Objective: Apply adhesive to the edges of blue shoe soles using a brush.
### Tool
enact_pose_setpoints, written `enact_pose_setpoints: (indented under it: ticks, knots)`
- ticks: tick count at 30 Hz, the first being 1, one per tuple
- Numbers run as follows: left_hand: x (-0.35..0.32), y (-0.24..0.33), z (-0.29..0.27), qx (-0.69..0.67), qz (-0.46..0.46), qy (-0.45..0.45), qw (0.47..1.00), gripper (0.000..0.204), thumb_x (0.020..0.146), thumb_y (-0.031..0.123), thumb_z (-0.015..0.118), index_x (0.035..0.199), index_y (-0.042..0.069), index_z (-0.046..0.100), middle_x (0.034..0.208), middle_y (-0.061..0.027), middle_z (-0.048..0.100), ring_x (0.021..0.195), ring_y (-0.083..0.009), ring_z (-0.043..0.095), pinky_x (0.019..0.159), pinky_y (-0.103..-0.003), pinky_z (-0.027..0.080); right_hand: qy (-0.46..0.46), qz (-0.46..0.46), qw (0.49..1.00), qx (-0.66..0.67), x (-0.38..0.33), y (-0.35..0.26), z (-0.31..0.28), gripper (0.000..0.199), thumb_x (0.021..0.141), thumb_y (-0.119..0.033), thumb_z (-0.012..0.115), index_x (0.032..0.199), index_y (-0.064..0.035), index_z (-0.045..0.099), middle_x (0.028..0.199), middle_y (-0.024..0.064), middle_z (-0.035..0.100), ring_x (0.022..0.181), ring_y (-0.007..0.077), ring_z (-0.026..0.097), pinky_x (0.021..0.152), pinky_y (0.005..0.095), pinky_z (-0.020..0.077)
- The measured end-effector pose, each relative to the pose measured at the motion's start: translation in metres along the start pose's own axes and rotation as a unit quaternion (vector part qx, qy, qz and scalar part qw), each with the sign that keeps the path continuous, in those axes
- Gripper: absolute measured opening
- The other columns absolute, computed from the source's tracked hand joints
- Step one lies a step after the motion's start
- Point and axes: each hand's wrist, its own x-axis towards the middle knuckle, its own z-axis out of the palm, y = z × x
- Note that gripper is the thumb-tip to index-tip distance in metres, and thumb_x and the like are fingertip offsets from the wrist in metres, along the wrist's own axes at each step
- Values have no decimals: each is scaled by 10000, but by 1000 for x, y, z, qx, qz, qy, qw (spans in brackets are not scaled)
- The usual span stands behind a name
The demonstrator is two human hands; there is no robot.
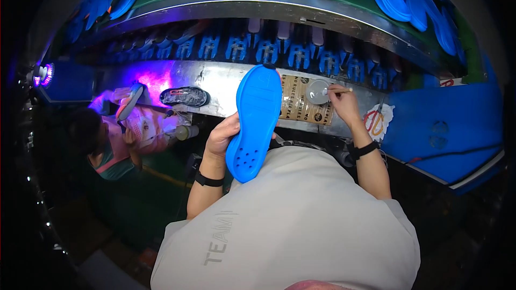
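- Light-grey shirt (301,220) fills the foreground.
- Left hand (222,134) grips a blue sole (258,115), held up in front of the metal bench (221,78).
- Shallow bowl (315,94) stands on brown printed paper (293,104).
- Right hand (344,102) pinches a pale-handled tool (342,90) at the bowl.

There's 1 held blue sole (256,121), 1 brush (342,90), 1 bowl (315,97) & 2 blk wristbands (209,181).

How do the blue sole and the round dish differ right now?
The blue sole is long; the round dish is circular. The sole is bright blue, the dish greyish-white. The sole is held up by the left hand, while the dish rests on a brown sheet.
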Motion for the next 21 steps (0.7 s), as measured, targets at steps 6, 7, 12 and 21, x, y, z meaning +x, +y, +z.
enact_pose_setpoints:
  ticks: [6,7,12,21]
  knots:
    - [6,-1,-10,79,66,95,990,699,1002,327,583,1488,-120,353,1366,-311,575,1209,-362,646,1001,-440,566,47,-66,995,58,-10,-13,-13,170,944,-156,675,1031,-26,742,966,113,754,863,213,712,796,331,541]
    - [10,0,-4,66,69,110,989,666,1013,320,577,1481,-105,369,1354,-289,589,1188,-339,657,987,-429,573,53,-109,992,-30,-10,-10,-12,175,953,-162,675,1042,-27,742,964,97,752,873,168,700,803,308,533]
    - [25,0,0,103,90,118,983,593,1047,314,544,1479,-64,393,1309,-236,620,1125,-283,679,936,-396,595,31,-100,981,163,-18,-68,-28,189,944,-153,681,1064,-21,744,1018,98,756,923,171,692,835,316,535]
    - [28,1,17,137,62,110,983,631,1037,337,573,1508,-42,391,1258,-145,647,1083,-188,669,921,-315,562,-35,-202,931,302,-24,-148,-44,183,926,-110,684,1061,-3,746,1021,100,749,932,199,690,859,325,532]
